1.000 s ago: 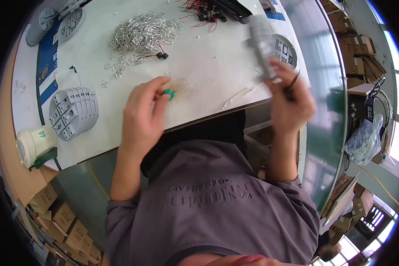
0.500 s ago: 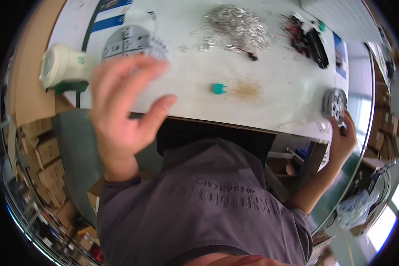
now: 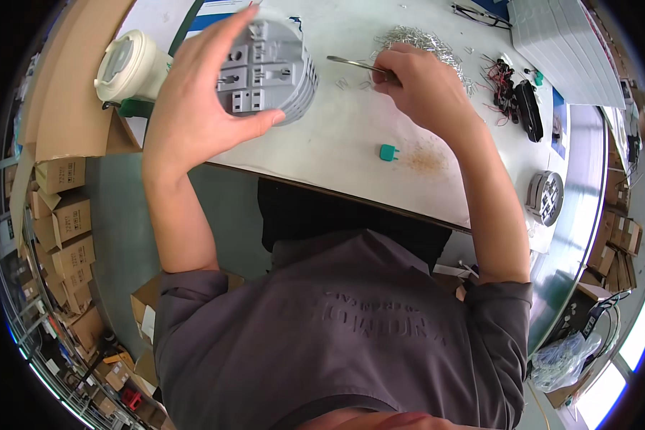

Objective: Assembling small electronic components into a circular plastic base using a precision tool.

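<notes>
My left hand is wrapped round the left side of a tall stack of grey round plastic discs, thumb near its front edge and fingers over the far side. The top disc carries raised rectangular blocks with slots. My right hand is closed on a slim metal tool that looks like tweezers, its tip pointing left toward the stack. Just beyond that hand spreads a heap of small shiny metal pieces, partly hidden by it. A few loose metal pieces lie between the stack and the hand.
A teal plug-like piece lies by a patch of brown specks. Smaller grey discs sit at the right edge. Black cables, a black case and glasses lie farther back. A cream container stands left.
My right hand has left the discs at the right edge and come to the metal heap, now with the tweezers-like tool. My left hand has moved up and round the large disc stack.
</notes>
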`<state>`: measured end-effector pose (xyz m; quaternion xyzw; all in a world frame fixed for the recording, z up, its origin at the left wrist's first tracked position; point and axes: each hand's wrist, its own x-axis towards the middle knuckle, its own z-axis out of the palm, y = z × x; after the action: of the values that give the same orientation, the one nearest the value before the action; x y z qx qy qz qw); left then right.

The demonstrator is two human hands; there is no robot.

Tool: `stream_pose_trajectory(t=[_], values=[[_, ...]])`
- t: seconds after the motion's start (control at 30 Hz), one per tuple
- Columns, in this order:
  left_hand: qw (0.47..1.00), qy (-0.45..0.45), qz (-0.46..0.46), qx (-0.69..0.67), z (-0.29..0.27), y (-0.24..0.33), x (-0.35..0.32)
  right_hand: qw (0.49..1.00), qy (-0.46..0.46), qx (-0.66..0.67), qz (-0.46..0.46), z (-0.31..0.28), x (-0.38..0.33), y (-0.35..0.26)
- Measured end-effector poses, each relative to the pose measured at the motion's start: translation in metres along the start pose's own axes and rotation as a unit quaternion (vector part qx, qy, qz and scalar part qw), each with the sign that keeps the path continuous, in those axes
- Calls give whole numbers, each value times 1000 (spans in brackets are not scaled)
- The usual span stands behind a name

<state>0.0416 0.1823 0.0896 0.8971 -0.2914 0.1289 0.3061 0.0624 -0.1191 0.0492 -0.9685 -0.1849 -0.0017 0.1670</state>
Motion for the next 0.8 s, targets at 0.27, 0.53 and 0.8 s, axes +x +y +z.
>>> stream_pose_trajectory(t=[0.27, 0.53, 0.8], values=[[993, -66, 98, -18, 104, 125, -15, 931, 108, 303, 174, -34, -59, 32], [988, -86, 109, -71, 161, 123, -5, 931, 160, 259, 201, -35, -104, 60], [995, -62, 31, -65, 141, 72, -20, 915, 108, 272, 277, -40, -129, 66]])
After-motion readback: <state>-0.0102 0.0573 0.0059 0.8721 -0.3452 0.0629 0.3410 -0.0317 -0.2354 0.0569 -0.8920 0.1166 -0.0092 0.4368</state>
